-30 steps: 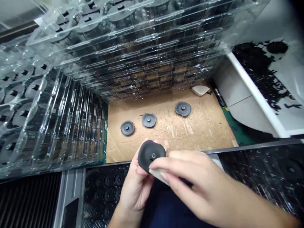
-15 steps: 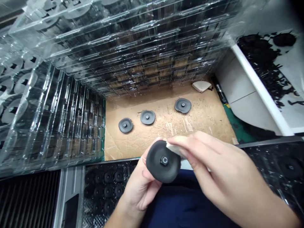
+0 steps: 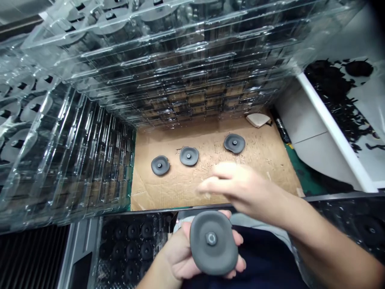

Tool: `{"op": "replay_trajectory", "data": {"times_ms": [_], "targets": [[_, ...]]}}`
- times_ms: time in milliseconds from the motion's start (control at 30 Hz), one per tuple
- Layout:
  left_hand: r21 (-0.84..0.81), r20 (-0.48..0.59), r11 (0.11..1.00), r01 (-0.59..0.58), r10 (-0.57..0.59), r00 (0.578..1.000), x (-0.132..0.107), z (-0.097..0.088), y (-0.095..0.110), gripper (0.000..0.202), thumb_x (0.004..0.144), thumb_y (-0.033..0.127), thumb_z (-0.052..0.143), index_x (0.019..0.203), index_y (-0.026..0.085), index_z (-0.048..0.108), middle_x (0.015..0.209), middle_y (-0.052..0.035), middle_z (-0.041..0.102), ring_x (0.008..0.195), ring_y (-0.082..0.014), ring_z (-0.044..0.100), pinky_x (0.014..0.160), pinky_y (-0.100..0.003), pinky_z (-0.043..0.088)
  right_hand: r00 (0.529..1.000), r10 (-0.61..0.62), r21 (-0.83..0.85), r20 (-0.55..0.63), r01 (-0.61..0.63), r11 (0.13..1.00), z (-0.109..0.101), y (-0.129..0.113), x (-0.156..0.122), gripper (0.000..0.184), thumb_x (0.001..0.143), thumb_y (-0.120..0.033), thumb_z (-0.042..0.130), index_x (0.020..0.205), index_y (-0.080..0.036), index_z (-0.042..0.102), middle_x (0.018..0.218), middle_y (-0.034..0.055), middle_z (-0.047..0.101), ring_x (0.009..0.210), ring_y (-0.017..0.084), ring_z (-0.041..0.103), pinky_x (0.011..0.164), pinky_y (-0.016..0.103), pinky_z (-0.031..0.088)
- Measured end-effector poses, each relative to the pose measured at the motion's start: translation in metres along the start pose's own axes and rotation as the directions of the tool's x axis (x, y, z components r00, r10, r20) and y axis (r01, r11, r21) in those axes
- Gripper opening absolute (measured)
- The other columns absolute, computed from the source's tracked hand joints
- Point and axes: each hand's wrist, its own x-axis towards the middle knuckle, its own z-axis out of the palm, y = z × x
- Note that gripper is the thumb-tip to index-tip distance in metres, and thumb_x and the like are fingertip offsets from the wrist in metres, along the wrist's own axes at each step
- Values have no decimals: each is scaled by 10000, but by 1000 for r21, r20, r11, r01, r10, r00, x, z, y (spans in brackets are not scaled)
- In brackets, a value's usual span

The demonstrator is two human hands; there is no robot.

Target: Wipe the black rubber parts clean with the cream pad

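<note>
A dark grey, rounded-square rubber-like disc with a small round hub rests in my left hand, whose fingers curl around its far edge. The disc's hub side faces up. My right hand hovers above the cardboard sheet, apart from the held disc. Motion smears its fingers, so whether the pale wedge is still in them cannot be made out. Three similar discs lie on the cardboard: a left one, a middle one and a right one.
Stacked clear plastic trays form a wall behind the cardboard, with another stack at left. A pale wedge-shaped pad lies at the back right beside a dark pen-like tool. Black scraps fill a white bin at right.
My right hand has left the disc's edge, where it pressed a pale wedge, and moved up and left over the cardboard. My left hand has lowered the disc towards me.
</note>
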Motion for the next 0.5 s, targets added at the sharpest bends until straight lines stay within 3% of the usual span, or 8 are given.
{"op": "replay_trajectory", "data": {"times_ms": [67,133,233,300,433,500], "targets": [[-104,124,986,128,-115,986,-1,0,2,371,560,379,795,891,220,743,793,-51,764,640,-204,718,515,-231,562,978,183,-118,-98,-194,974,13,16,-15,351,892,-45,364,1075,-147,645,863,75,621,787,168,562,682,295,468],[-162,173,977,137,-108,979,-3,-2,4,368,590,330,781,937,220,731,848,-43,764,711,-203,722,570,-219,571,948,292,-103,-128,-305,947,32,30,-32,325,914,-91,381,1141,-168,601,897,72,635,812,167,588,707,301,488],[-162,175,982,93,-65,982,-4,-9,5,361,618,292,768,968,216,720,882,-54,760,748,-217,721,592,-232,575,933,334,-76,-136,-346,935,62,41,-53,287,917,-137,424,1140,-192,596,855,48,657,783,158,610,709,293,502],[-156,185,985,77,-48,982,-5,-11,5,372,616,280,776,977,214,715,891,-61,757,762,-226,719,605,-242,572,930,332,-97,-155,-349,932,72,41,-59,271,907,-147,440,1100,-186,627,795,47,660,738,176,601,696,324,491],[-91,120,996,-16,27,992,-5,-11,3,403,603,236,795,994,194,704,896,-71,749,779,-228,711,689,-269,555,892,350,-94,-286,-389,916,50,12,-45,271,917,-175,445,1133,-179,609,804,56,660,728,188,574,679,338,448],[2,-4,992,-128,129,992,-5,-8,1,370,596,210,801,954,170,713,875,-78,743,781,-234,704,734,-302,547,907,246,-50,-341,-279,959,31,-13,-30,301,931,-171,435,1201,-217,559,895,39,675,770,166,579,685,309,428]]}}
